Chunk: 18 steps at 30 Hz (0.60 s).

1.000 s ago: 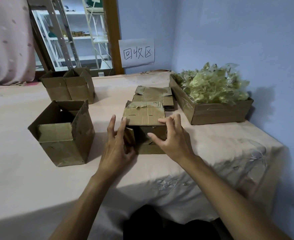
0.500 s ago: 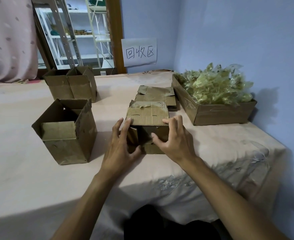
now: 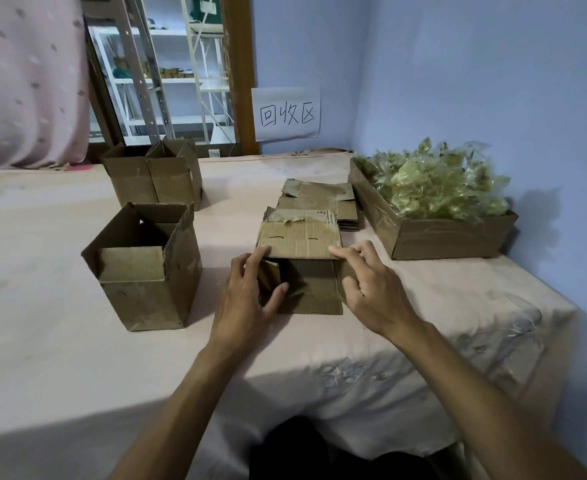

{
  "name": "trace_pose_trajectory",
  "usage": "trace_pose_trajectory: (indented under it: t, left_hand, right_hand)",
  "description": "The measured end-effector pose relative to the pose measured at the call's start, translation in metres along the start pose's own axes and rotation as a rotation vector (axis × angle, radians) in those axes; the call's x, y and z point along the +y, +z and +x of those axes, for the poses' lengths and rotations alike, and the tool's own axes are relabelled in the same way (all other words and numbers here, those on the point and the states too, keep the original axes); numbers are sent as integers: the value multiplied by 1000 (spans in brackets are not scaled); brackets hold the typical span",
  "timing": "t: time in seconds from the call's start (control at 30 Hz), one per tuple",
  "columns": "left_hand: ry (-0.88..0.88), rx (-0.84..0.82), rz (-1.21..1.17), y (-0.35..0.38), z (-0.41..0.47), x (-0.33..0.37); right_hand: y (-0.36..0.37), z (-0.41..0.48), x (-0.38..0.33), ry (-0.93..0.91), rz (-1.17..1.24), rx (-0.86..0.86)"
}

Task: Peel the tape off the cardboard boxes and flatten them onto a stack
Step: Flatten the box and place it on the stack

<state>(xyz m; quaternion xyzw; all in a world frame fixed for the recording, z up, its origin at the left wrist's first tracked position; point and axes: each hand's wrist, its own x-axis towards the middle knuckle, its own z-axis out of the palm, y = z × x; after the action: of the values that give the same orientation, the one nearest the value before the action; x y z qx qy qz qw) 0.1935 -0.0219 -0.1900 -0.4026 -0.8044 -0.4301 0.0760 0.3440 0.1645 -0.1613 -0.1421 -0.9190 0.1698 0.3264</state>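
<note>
A small cardboard box (image 3: 300, 244) lies on its side in the middle of the table, its open end facing me, with a torn strip of tape along its far top edge. My left hand (image 3: 250, 299) grips the box's left side flap, thumb inside the opening. My right hand (image 3: 368, 289) holds the right side, fingertips on the top panel's near edge. Just behind the box lies a stack of flattened boxes (image 3: 323, 199).
An open upright box (image 3: 146, 271) stands to the left, and two more open boxes (image 3: 153, 174) stand behind it. A shallow cardboard tray (image 3: 451, 237) piled with crumpled tape sits at the right against the blue wall. The table's cloth (image 3: 42, 341) drops off near me.
Both hands have spread outward on the box: the left thumb has moved into the opening and the right hand has slid to the right edge. The box's front opening shows more.
</note>
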Motion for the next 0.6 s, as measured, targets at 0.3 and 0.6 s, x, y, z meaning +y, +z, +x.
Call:
trace_pose_trajectory:
  t: [0.3, 0.6]
  left_hand:
    - [-95, 23, -45, -2, 3, 3]
    - [-69, -32, -396, -18, -13, 7]
  right_hand:
    - [-7, 7, -3, 11, 1, -97]
    - [-22, 18, 6, 41, -10, -89]
